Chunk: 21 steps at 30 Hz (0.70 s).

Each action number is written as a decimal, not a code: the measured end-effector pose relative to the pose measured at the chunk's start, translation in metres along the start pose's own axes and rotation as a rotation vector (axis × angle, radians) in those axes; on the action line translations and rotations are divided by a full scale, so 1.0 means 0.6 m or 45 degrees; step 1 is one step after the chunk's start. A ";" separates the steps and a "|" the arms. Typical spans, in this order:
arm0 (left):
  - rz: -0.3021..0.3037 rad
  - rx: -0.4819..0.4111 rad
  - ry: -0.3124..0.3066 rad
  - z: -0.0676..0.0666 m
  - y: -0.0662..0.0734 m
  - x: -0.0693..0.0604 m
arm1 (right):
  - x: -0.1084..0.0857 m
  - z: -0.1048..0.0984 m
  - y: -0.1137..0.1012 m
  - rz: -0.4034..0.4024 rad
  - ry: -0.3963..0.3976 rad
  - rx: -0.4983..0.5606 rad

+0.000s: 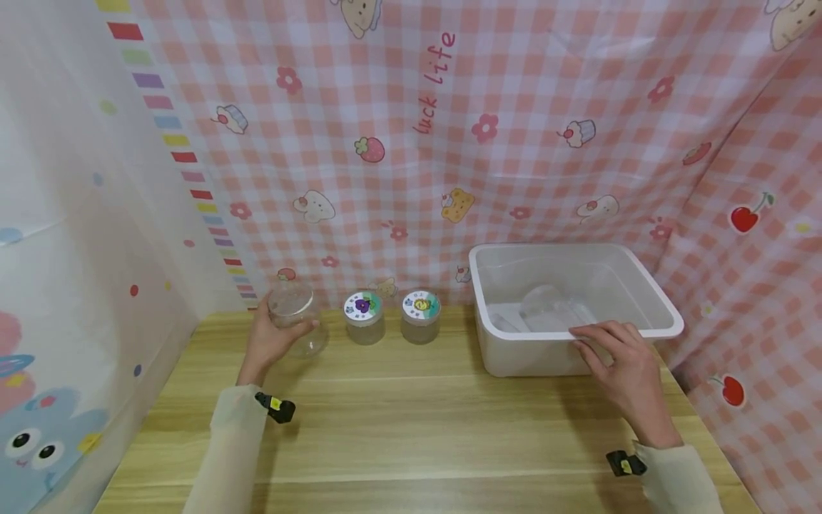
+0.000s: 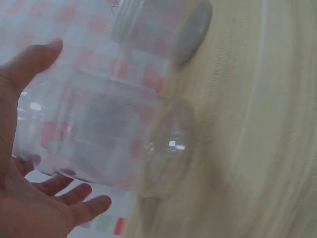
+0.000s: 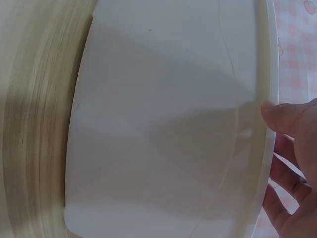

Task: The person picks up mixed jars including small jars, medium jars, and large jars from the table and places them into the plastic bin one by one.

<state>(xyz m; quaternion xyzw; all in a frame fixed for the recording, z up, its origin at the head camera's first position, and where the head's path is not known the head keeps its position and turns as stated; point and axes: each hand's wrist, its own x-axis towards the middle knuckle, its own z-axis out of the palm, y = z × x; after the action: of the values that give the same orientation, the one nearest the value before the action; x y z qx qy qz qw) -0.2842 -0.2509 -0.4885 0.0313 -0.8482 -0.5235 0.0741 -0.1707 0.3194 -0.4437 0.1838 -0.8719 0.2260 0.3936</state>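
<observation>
At the left back of the table, my left hand (image 1: 266,344) (image 2: 37,198) is spread around a clear jar (image 1: 307,343) (image 2: 111,134). The left wrist view shows the thumb on one side and the loosely bent fingers on the other; whether they press on it cannot be told. My right hand (image 1: 632,378) (image 3: 297,163) holds the front rim of a white bin (image 1: 533,357) (image 3: 158,139) between thumb and fingers. Clear plastic items (image 1: 546,307) lie inside the bin.
Two clear jars with printed lids, one with a purple picture (image 1: 364,328) and one with a yellow picture (image 1: 420,328), stand between the left hand and the bin. A checked curtain (image 1: 398,178) hangs behind the wooden table (image 1: 411,428).
</observation>
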 end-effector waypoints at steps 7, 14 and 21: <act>-0.099 -0.110 0.029 0.007 -0.017 -0.012 | 0.002 -0.001 -0.001 0.013 -0.029 -0.006; -0.093 -0.062 0.068 0.011 -0.017 -0.013 | 0.001 -0.002 -0.002 0.031 -0.039 -0.012; -0.054 -0.058 0.082 0.010 -0.014 -0.018 | 0.002 -0.002 -0.002 0.020 -0.031 -0.012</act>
<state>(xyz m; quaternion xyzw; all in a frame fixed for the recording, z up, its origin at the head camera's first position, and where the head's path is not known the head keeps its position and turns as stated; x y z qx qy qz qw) -0.2745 -0.2478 -0.4998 0.0644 -0.8324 -0.5429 0.0910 -0.1704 0.3190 -0.4418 0.1778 -0.8791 0.2228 0.3820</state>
